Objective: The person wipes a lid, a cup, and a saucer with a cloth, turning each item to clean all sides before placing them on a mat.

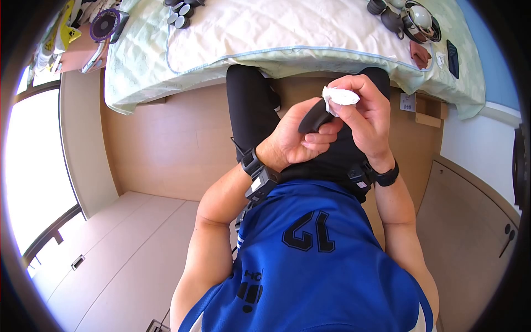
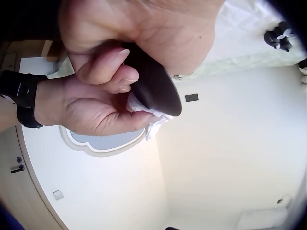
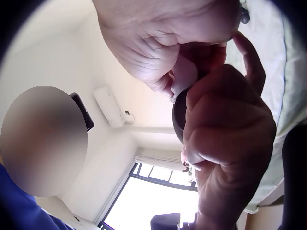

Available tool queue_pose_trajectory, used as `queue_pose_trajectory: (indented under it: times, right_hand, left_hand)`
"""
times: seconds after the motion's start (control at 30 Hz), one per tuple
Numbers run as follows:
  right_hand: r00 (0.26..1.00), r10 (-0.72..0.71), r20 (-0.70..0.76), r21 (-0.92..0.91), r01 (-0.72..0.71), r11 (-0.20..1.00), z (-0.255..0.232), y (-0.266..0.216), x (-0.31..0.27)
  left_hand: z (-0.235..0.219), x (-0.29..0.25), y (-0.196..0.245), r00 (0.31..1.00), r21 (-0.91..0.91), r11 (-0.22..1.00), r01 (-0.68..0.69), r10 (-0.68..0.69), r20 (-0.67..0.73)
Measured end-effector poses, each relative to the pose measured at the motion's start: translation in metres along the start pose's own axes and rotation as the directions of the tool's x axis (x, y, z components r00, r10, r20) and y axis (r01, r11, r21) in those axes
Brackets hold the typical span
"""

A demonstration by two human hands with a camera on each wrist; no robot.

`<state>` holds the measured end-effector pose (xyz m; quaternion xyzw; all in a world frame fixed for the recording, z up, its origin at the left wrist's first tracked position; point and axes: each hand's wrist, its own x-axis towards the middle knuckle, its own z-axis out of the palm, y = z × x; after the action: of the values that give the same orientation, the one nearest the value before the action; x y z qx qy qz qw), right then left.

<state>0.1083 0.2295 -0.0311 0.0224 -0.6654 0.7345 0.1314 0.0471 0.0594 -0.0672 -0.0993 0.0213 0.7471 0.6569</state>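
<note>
Currently: dark piece wiped with tissue, held over the lap.
Left hand (image 1: 293,141) curls its fingers round the dark piece (image 1: 315,115); right hand (image 1: 368,113) pinches a tissue (image 1: 340,97) against its upper end (contact point hidden); probable fault: the smooth piece slips to the floor if the left grip loosens under wiping pressure.

Two hands: the left hand (image 1: 293,141) holds one dark oval object (image 1: 315,115), the right hand (image 1: 368,116) one white tissue (image 1: 340,97). On the bed (image 1: 287,33): one fan (image 1: 105,25), perhaps two dark cups (image 1: 387,15).
</note>
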Motion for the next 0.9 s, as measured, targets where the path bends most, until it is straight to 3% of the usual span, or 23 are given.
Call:
queue_pose_trajectory:
  times: [0.03, 0.1, 0.2, 0.27, 0.4, 0.57, 0.77, 0.9]
  right_hand:
    - [0.999, 0.030, -0.018, 0.019, -0.029, 0.999, 0.001, 0.001, 0.000]
    - [0.995, 0.089, -0.053, 0.058, -0.086, 0.995, 0.004, 0.001, 0.000]
    - [0.958, 0.260, -0.121, -0.015, -0.263, 0.965, 0.000, -0.005, -0.001]
    - [0.950, 0.259, -0.174, 0.051, -0.254, 0.966, 0.002, 0.000, 0.001]
    - [0.952, 0.239, -0.193, 0.020, -0.240, 0.971, 0.000, 0.002, 0.005]
    - [0.920, 0.322, -0.223, -0.030, -0.336, 0.941, -0.006, -0.002, 0.005]
    - [0.944, 0.274, -0.183, 0.092, -0.261, 0.961, -0.006, 0.003, 0.003]
    - [0.957, 0.210, -0.200, 0.027, -0.209, 0.978, -0.006, 0.008, 0.003]
  left_hand:
    - [0.001, 0.001, 0.000, 1.000, 0.000, 1.000, -0.001, 0.001, 0.016]
    - [0.015, -0.001, -0.004, 0.991, 0.107, 0.991, -0.081, 0.092, -0.096]
    - [0.015, 0.001, -0.003, 0.961, 0.281, 0.947, -0.158, 0.213, -0.179]
    - [0.029, 0.001, -0.001, 0.918, 0.426, 0.894, -0.141, 0.279, -0.282]
    - [0.025, 0.000, 0.001, 0.917, 0.616, 0.780, -0.111, 0.319, -0.239]
    - [0.020, 0.002, 0.003, 0.937, 0.440, 0.867, -0.234, 0.323, -0.136]
    - [0.026, 0.001, 0.006, 0.957, 0.254, 0.932, -0.259, 0.283, -0.062]
    - [0.022, 0.001, 0.006, 0.963, 0.224, 0.940, -0.259, 0.269, -0.015]
